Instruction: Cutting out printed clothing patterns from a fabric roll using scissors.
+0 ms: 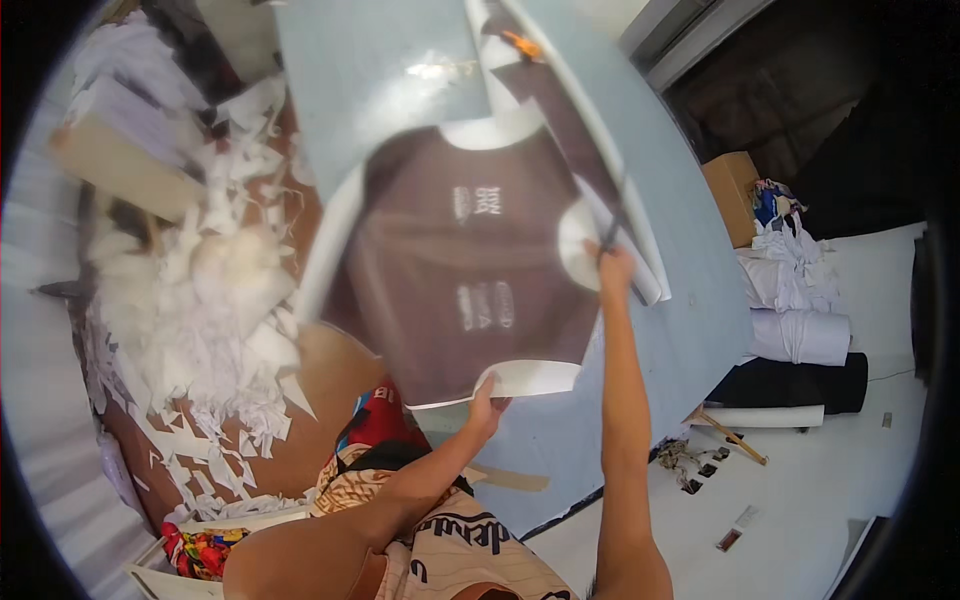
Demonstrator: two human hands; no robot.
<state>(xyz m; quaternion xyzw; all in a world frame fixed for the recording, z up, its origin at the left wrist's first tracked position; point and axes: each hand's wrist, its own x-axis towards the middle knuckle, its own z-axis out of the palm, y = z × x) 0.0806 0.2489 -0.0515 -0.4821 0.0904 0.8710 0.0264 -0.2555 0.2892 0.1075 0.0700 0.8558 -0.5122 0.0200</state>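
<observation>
A large brown, shirt-shaped printed sheet (420,240) with white margins spreads over the light blue table (690,350), smeared a little by motion. My left hand (485,408) pinches its near edge beside a white curved part, thumb on top. At the sheet's right side, my right hand (616,268) is closed around dark scissors (610,232), their blades pointing away from me and blurred. That hand is next to a rounded white part of the sheet. Whether the blades touch the sheet I cannot tell.
Beyond the sheet lies a long brown-and-white strip (560,130) with a small orange object (522,44) on it. White scraps (220,290) heap up on the left floor. To the right are a cardboard box (730,195), a white roll (800,337) and a black roll (800,383).
</observation>
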